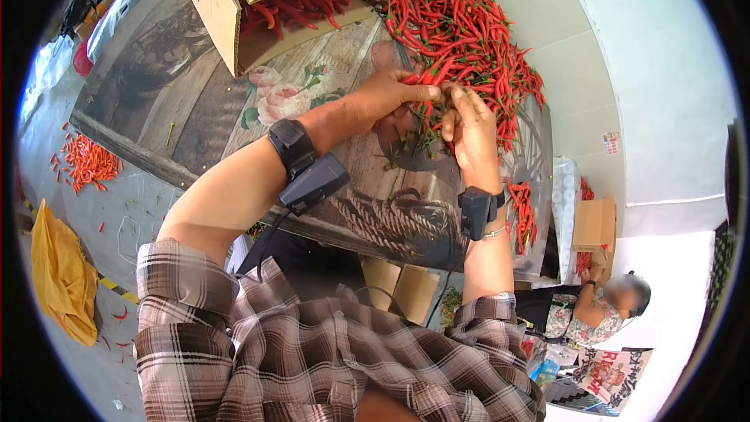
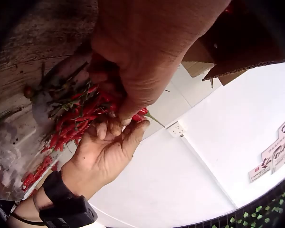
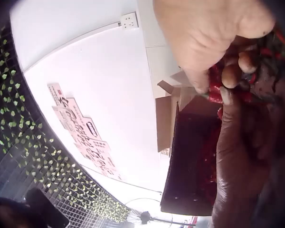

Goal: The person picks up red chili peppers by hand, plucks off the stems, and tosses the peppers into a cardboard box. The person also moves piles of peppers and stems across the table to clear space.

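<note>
Over the table's right half, my left hand (image 1: 387, 100) holds red chili peppers (image 1: 441, 70), its thumb pointing toward my right hand (image 1: 473, 129). Both hands meet at a red chili pepper (image 2: 141, 113) whose thin green stem sticks out past the fingers in the left wrist view. The right wrist view shows that chili (image 3: 214, 96) between the left thumb (image 3: 226, 97) and the right hand's curled fingers, which pinch it. A large heap of red chilies with green stems (image 1: 469, 23) lies just beyond the hands. Loose green stems (image 1: 426, 137) are scattered beneath them.
A cardboard box (image 1: 234, 31) on its side at the back holds more chilies. Smaller chili piles lie at the table's right edge (image 1: 522, 207) and on the floor (image 1: 90, 160). A yellow bag (image 1: 62, 281) is at left. Another person (image 1: 601, 309) works by a box at right.
</note>
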Action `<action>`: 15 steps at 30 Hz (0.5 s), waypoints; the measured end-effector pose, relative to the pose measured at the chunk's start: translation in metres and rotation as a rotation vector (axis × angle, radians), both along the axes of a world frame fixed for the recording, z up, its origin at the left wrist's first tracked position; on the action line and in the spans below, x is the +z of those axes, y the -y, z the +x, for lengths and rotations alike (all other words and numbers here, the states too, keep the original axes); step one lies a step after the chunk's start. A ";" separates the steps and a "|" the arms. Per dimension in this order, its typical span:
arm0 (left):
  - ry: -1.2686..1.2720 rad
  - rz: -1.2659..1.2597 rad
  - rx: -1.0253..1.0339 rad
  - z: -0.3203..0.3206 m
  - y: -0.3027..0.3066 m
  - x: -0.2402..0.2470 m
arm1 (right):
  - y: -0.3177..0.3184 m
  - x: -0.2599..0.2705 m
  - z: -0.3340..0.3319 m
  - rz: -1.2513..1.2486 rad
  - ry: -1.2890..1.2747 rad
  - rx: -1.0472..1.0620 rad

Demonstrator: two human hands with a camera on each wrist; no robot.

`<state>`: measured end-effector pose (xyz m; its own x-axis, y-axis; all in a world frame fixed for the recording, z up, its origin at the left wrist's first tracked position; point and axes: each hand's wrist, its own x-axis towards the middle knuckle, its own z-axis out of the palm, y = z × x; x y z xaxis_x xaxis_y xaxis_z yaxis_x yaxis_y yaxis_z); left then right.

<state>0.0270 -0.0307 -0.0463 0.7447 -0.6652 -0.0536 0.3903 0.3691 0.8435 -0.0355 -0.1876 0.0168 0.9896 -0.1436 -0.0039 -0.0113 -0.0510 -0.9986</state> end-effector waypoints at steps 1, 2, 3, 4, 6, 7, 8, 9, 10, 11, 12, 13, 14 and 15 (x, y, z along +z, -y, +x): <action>-0.001 0.001 0.002 0.001 -0.001 0.000 | 0.000 0.001 -0.004 -0.064 -0.044 0.047; 0.005 -0.006 0.024 0.001 -0.001 0.000 | -0.001 0.003 -0.008 -0.083 -0.109 0.065; 0.009 -0.013 0.043 0.001 -0.001 0.001 | -0.003 0.002 -0.009 -0.082 -0.111 0.062; 0.008 -0.012 0.037 -0.001 -0.002 0.002 | -0.006 -0.001 -0.011 -0.096 -0.150 0.078; 0.043 -0.019 0.014 -0.002 -0.002 0.002 | -0.009 -0.011 -0.011 -0.066 -0.133 0.079; 0.044 -0.017 0.012 -0.001 -0.001 0.001 | -0.006 -0.016 -0.010 -0.064 -0.131 0.077; 0.031 -0.033 0.006 0.000 0.000 0.001 | -0.004 -0.020 -0.008 -0.043 -0.106 0.098; 0.019 -0.047 0.004 0.000 -0.002 0.002 | -0.005 -0.020 -0.006 -0.021 -0.080 0.122; 0.019 -0.044 0.010 0.001 -0.003 0.003 | -0.007 -0.020 -0.006 -0.018 -0.079 0.128; 0.015 -0.042 0.038 0.000 -0.003 0.004 | -0.008 -0.018 -0.009 -0.052 -0.116 0.111; 0.009 -0.041 0.064 -0.001 -0.003 0.005 | -0.008 -0.016 -0.010 -0.086 -0.154 0.092; 0.008 -0.040 0.062 -0.001 -0.004 0.006 | -0.006 -0.017 -0.010 -0.085 -0.155 0.090; 0.035 0.013 0.094 -0.001 -0.004 0.007 | -0.003 -0.018 -0.011 -0.068 -0.184 0.084; 0.061 0.067 0.125 -0.001 -0.003 0.006 | -0.002 -0.018 -0.012 -0.051 -0.213 0.077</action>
<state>0.0258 -0.0282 -0.0399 0.8249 -0.5634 -0.0462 0.2916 0.3541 0.8886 -0.0471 -0.1856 -0.0014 0.9752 -0.0734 -0.2087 -0.2159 -0.1098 -0.9702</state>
